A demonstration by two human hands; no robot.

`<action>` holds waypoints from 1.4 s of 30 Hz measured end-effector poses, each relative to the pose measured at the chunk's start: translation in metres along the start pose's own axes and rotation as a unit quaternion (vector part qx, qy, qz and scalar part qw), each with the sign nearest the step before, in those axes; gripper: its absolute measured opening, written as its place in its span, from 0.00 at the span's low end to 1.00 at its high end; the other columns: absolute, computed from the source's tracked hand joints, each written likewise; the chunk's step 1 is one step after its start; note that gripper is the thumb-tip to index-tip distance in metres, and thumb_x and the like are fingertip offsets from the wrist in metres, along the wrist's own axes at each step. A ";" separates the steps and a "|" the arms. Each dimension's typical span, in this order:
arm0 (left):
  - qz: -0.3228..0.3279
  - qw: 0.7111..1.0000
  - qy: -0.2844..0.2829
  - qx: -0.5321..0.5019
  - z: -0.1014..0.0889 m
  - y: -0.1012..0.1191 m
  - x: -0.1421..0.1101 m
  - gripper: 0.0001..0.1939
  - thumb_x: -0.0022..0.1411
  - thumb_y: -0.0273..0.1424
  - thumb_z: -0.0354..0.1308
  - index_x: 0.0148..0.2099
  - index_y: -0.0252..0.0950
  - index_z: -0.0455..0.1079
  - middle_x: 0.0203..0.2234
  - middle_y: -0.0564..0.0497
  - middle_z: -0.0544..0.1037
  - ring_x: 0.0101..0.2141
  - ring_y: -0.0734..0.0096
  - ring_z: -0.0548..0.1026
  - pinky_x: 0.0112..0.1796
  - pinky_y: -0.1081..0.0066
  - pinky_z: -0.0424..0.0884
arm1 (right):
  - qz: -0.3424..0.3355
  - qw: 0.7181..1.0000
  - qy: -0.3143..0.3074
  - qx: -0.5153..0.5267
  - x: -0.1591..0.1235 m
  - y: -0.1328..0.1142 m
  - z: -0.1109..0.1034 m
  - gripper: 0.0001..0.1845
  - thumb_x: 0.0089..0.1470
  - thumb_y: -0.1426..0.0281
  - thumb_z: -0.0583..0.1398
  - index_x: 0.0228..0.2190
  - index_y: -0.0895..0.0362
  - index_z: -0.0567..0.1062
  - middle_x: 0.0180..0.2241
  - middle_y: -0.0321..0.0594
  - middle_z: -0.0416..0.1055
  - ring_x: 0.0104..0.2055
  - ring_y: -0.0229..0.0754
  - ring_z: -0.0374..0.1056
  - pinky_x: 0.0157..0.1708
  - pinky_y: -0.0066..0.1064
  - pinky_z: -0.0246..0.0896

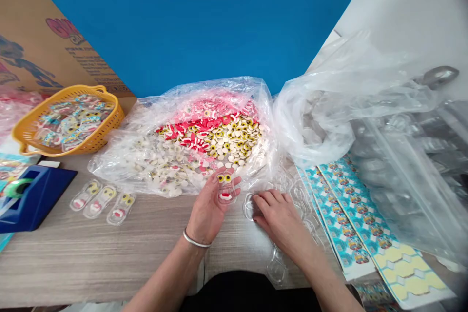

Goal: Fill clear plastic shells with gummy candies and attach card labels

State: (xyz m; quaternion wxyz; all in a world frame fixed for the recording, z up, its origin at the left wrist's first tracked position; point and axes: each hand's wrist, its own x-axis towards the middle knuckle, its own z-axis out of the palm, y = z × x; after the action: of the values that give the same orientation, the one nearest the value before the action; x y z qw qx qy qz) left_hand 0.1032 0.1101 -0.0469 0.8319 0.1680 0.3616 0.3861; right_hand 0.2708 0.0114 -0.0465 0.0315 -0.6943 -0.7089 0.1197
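Evidently, both forearms reach in from the near edge, bent toward each other over the tabletop point(153, 256). The left hand point(208, 205) is raised a little, palm up and tipped inward, a bracelet point(196, 240) around its wrist. Its fingers pinch a filled shell point(225, 189), thumb along the left edge, other fingertips showing past the right; two yellow eyes and a red mouth lie in it. The right hand point(281, 215) sits low, palm down, knuckles arched. Its fingers are bent and slightly apart at the right edge of a clear shell point(249, 206); whether they grip it or only touch it, I cannot tell.

The tabletop is grey wood grain. Three more filled shells point(100, 203) lie in a row to the left, near a blue holder point(46, 190). Farther left stands a yellow basket point(109, 132) of packed pieces. An open bag point(239, 131) of eyes and mouths spreads beyond the hands. Loose shells point(277, 265) lie around the right hand, sticker sheets point(340, 204) just right of them, and a bulky plastic bag point(413, 180) at the far right. Behind rise a cardboard box point(91, 14) on the left, a blue panel point(212, 24) and a pale wall point(409, 5) on the right.
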 end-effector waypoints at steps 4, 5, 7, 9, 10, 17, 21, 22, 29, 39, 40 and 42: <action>-0.006 1.000 0.018 0.015 -0.010 0.000 -0.017 0.18 0.65 0.36 0.56 0.56 0.38 0.68 0.56 0.43 0.72 0.51 0.56 0.76 0.47 0.63 0.74 | -0.004 1.000 -0.004 -0.016 0.002 -0.004 0.004 0.16 0.52 0.71 0.67 0.44 0.55 0.76 0.41 0.45 0.74 0.47 0.55 0.67 0.44 0.46 0.59; -0.006 1.000 0.026 0.016 -0.013 -0.001 -0.021 0.18 0.66 0.36 0.55 0.56 0.37 0.68 0.56 0.42 0.73 0.50 0.56 0.76 0.47 0.63 0.74 | -0.003 1.000 0.003 -0.005 0.001 -0.004 0.003 0.12 0.54 0.72 0.65 0.42 0.54 0.77 0.40 0.44 0.74 0.46 0.54 0.67 0.44 0.46 0.58; -0.007 0.999 0.042 0.010 -0.020 -0.003 -0.026 0.19 0.66 0.36 0.55 0.57 0.36 0.68 0.56 0.41 0.72 0.50 0.56 0.76 0.46 0.63 0.74 | 0.013 0.998 0.030 0.054 0.000 -0.003 0.000 0.06 0.57 0.74 0.61 0.37 0.54 0.77 0.37 0.43 0.74 0.44 0.52 0.67 0.43 0.44 0.58; -0.008 0.999 0.051 -0.004 -0.024 -0.006 -0.029 0.19 0.66 0.37 0.54 0.57 0.37 0.67 0.57 0.42 0.72 0.49 0.56 0.76 0.46 0.61 0.74 | 0.055 0.980 0.063 0.182 -0.001 -0.006 -0.003 0.07 0.59 0.74 0.58 0.35 0.54 0.77 0.34 0.40 0.75 0.40 0.48 0.68 0.40 0.40 0.60; -0.010 0.998 0.052 -0.015 -0.025 -0.008 -0.030 0.20 0.66 0.37 0.53 0.57 0.38 0.67 0.57 0.42 0.71 0.49 0.56 0.76 0.45 0.61 0.74 | 0.083 0.957 0.076 0.267 0.000 -0.009 -0.003 0.06 0.59 0.73 0.58 0.35 0.54 0.76 0.34 0.39 0.75 0.38 0.46 0.69 0.39 0.38 0.61; -0.023 0.998 0.017 -0.060 -0.018 -0.018 -0.037 0.22 0.65 0.43 0.55 0.55 0.37 0.69 0.54 0.42 0.74 0.47 0.60 0.76 0.43 0.65 0.72 | 0.160 0.761 0.059 0.627 0.011 -0.055 0.011 0.11 0.54 0.63 0.62 0.38 0.56 0.75 0.26 0.36 0.75 0.27 0.40 0.69 0.28 0.30 0.63; -0.004 1.000 0.002 -0.010 -0.020 -0.023 -0.038 0.20 0.57 0.29 0.65 0.52 0.39 0.71 0.51 0.46 0.77 0.46 0.67 0.75 0.46 0.70 0.68 | 0.170 0.795 0.122 0.569 0.012 -0.068 0.019 0.10 0.55 0.64 0.62 0.39 0.56 0.74 0.27 0.37 0.75 0.29 0.41 0.71 0.31 0.31 0.65; 0.000 1.000 -0.003 0.002 -0.021 -0.024 -0.039 0.18 0.56 0.27 0.65 0.50 0.38 0.72 0.49 0.46 0.77 0.45 0.68 0.75 0.46 0.71 0.68 | 0.170 0.808 0.132 0.548 0.012 -0.070 0.020 0.10 0.56 0.64 0.61 0.38 0.56 0.74 0.28 0.37 0.75 0.29 0.41 0.71 0.32 0.32 0.66; 0.067 0.989 0.058 0.117 -0.052 -0.004 -0.051 0.15 0.54 0.30 0.66 0.45 0.36 0.73 0.37 0.50 0.79 0.37 0.70 0.76 0.39 0.72 0.68 | 0.135 0.864 0.119 0.469 0.011 -0.077 0.026 0.09 0.57 0.64 0.59 0.37 0.55 0.75 0.30 0.40 0.75 0.31 0.43 0.72 0.33 0.34 0.68; 0.224 0.721 0.287 0.589 -0.178 0.101 -0.046 0.24 0.53 0.33 0.61 0.53 0.35 0.69 0.24 0.54 0.75 0.26 0.68 0.72 0.32 0.68 0.67 | 0.112 0.880 0.070 0.457 0.003 -0.071 0.034 0.13 0.58 0.58 0.58 0.37 0.53 0.76 0.32 0.39 0.77 0.33 0.44 0.74 0.33 0.34 0.69; 0.224 0.710 0.282 0.605 -0.178 0.104 -0.044 0.22 0.52 0.32 0.62 0.51 0.36 0.70 0.25 0.54 0.75 0.27 0.67 0.73 0.34 0.68 0.67 | 0.109 0.880 0.067 0.457 0.003 -0.073 0.034 0.12 0.58 0.59 0.58 0.37 0.53 0.76 0.32 0.39 0.77 0.34 0.44 0.74 0.34 0.34 0.69; 0.225 0.696 0.272 0.626 -0.175 0.108 -0.041 0.19 0.52 0.30 0.61 0.48 0.38 0.72 0.28 0.51 0.76 0.30 0.64 0.73 0.38 0.65 0.67 | 0.111 0.881 0.072 0.454 0.000 -0.073 0.032 0.12 0.58 0.60 0.58 0.37 0.53 0.76 0.32 0.39 0.77 0.33 0.44 0.74 0.33 0.33 0.69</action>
State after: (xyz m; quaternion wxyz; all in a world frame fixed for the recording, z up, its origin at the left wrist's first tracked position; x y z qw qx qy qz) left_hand -0.0986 0.1486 -0.0868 0.2889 0.6137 0.6813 0.2752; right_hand 0.1923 0.0066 -0.0623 0.3808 -0.6849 -0.4908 0.3809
